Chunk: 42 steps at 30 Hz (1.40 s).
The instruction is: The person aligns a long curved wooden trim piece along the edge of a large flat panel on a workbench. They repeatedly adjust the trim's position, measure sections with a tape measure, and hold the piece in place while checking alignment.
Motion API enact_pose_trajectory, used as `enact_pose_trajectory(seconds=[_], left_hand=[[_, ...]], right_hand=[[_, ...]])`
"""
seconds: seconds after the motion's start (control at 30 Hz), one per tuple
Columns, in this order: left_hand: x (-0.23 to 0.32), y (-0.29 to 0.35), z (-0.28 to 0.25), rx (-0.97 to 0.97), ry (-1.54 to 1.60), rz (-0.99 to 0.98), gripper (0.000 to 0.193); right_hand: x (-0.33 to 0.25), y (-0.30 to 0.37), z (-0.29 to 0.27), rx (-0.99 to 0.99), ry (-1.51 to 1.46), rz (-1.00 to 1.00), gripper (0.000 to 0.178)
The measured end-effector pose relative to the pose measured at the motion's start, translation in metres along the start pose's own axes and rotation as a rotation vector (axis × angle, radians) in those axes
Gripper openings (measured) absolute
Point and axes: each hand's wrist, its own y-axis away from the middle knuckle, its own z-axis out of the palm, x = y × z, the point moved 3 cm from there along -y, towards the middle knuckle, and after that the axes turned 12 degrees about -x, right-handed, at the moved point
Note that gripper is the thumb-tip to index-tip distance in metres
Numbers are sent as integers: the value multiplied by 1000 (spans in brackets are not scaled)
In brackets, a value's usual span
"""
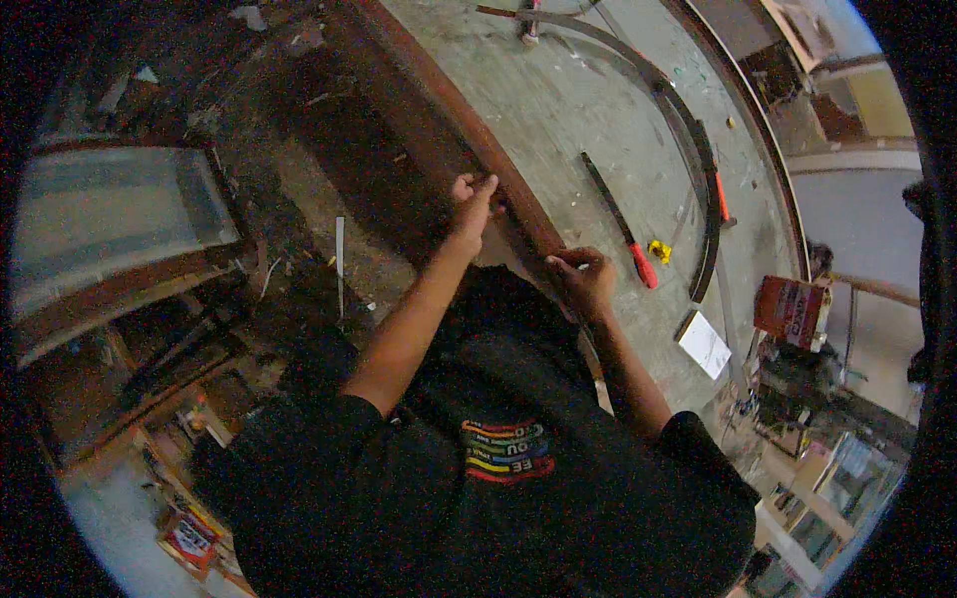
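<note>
The left hand (474,204) pinches the rusty edge rail (439,130) of the surface (558,110), grip clamped on it; the right hand (586,279), fingers curled together, touches the rail nearer the body

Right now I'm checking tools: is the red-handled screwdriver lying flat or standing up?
Lying flat. The red-handled screwdriver rests lengthwise on the workbench, untouched, beside the right hand.
</note>
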Motion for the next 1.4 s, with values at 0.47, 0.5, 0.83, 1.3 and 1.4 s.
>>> enact_pose_trajectory(seconds=[0.47, 0.5, 0.83, 1.3, 1.4], left_hand=[[79, -127, -64, -72, -75, 40, 42], [81, -130, -65, -74, -101, 47, 43], [111, -110, -53, 71, -417, 395, 48], [131, -155, -59, -785, -1354, 1192, 35], [130, -160, -61, -798, -1349, 1158, 34]], right_hand=[[-29, -72, 40, 16, -29, 52, 26], [-30, -75, 43, 16, -49, 37, 28], [-44, -88, 50, -18, -99, 19, 29], [-63, -87, 65, 155, 228, -78, 20], [-68, -82, 68, 209, 338, -86, 19]])
